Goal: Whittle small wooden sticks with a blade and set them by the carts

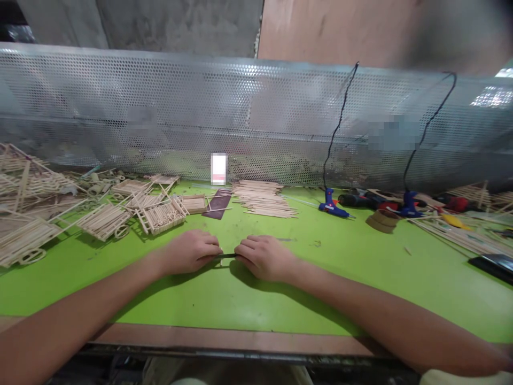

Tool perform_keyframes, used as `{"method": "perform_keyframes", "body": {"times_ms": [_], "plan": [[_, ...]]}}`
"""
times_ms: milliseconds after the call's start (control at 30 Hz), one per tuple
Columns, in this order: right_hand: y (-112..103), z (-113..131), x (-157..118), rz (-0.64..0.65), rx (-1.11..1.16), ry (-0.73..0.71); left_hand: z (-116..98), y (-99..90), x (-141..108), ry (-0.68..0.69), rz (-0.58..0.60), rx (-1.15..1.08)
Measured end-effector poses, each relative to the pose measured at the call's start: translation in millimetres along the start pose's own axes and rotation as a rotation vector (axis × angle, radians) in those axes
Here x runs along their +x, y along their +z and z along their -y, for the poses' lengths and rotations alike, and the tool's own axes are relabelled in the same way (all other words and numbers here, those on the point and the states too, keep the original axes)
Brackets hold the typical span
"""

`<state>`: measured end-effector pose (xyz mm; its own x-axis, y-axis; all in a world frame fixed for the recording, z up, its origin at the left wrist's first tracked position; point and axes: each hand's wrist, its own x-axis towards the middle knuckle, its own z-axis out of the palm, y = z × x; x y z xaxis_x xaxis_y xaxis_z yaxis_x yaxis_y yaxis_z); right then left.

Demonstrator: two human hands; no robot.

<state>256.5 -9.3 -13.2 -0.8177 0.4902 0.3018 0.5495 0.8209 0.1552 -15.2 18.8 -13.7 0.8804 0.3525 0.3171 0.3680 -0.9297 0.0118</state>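
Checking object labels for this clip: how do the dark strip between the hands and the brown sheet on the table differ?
The dark strip shows as a narrow line, whereas the brown sheet is broad. The left hand and right hand hold the strip; the sheet lies untouched on the green table. Both are dark in tone.

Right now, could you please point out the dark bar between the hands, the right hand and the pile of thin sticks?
Dark bar (228,255): head view, on its exposed middle stretch.
Right hand (266,258): head view, on its back.
Pile of thin sticks (262,199): head view, on its middle.
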Motion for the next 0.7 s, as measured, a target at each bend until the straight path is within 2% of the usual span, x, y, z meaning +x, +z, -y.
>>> {"method": "perform_keyframes", "body": {"times_ms": [167,367,700], "plan": [[-2.9,-3.1,0.5,-0.041,0.013,0.026,-2.2,-2.1,0.6,-0.039,0.037,-0.044],[-0.5,-19.0,-2.5,-0.081,0.056,0.029,-3.6,-7.8,0.8,-0.082,0.062,-0.14],[2.0,-31.1,-1.8,-0.025,0.028,0.157,-0.3,-2.1,-1.0,-0.093,0.042,-0.108]]}}
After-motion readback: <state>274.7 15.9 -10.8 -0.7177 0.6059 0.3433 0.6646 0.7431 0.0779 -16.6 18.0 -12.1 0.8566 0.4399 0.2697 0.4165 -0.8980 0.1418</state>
